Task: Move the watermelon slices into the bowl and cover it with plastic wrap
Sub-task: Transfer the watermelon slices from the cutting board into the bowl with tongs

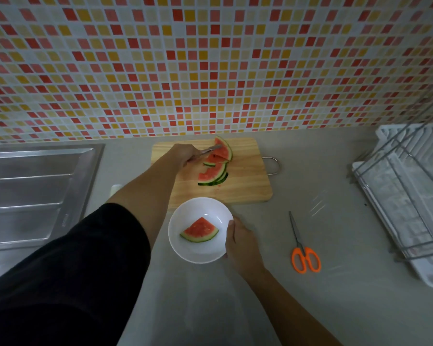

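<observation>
My left hand [185,154] grips a thin metal utensil [209,149] against red watermelon slices [211,174] on the pale wooden board [245,186]; my right hand [240,242] clasps the round white bowl [198,255] at its right rim.

watermelon slices [200,231]: about 5 | bowl [198,208]: 1 | cutting board [243,186]: 1 | metal utensil [210,149]: 1 | scissors [298,239]: 1 | dish rack [410,186]: 1

Wall mosaic [210,71] of small red, pink, yellow and cream squares; plain grey counter [335,308]. Watermelon slices [211,174] are red with green rind, the board [243,188] pale tan wood grain, the bowl [198,253] white. The scissors [306,258] have orange handles, the utensil [209,149] is silver, the sleeve [73,270] black.
</observation>
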